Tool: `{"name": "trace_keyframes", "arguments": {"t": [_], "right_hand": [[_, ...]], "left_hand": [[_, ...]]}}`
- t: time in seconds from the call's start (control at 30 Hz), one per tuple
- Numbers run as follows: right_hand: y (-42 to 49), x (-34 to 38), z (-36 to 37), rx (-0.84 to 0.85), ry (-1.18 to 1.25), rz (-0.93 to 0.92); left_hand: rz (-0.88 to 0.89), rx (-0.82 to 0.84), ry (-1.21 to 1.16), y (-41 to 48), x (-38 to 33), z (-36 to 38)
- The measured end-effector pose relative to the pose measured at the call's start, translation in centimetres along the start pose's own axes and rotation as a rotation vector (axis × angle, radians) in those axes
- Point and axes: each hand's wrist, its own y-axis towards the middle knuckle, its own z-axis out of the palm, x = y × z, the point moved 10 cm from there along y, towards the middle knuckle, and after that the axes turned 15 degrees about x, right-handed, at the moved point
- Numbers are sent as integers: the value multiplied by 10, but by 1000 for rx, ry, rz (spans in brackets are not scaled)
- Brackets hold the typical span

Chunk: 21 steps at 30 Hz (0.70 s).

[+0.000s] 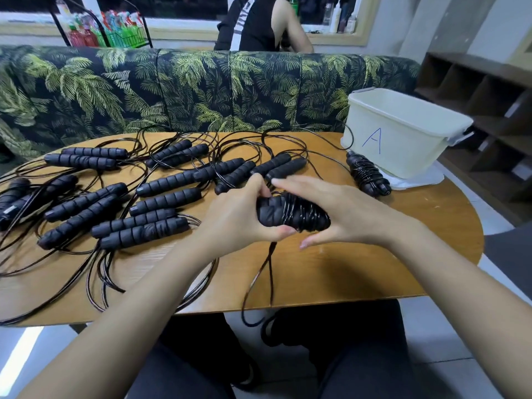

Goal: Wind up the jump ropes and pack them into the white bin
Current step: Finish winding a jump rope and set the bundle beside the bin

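Note:
My left hand (239,217) grips a pair of black foam jump rope handles (290,213) with black cord wound round them, held above the wooden table (345,269). My right hand (339,211) is against the far end of the bundle, fingers straight, thumb below. A loose loop of the cord (259,283) hangs from the bundle over the table's front edge. One wound rope bundle (367,174) lies beside the white bin (403,131), marked with a blue A, at the back right. Several unwound ropes (115,197) with black handles lie spread over the left half.
The bin stands on its white lid (417,180). Loose cords trail off the table's left and front edges. A leaf-patterned sofa (201,87) runs behind the table, with a person seated beyond it. Dark shelves (489,110) stand at the right.

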Motion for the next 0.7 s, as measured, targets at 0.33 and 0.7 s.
{"name": "trace_keyframes", "arguments": {"t": [0.33, 0.7], "right_hand": [[-15, -12, -14, -409, 253, 60], [-21, 11, 3, -143, 996, -188]], "left_hand": [[-27, -254, -678, -11, 18, 24], [97, 654, -921, -10, 1, 78]]}}
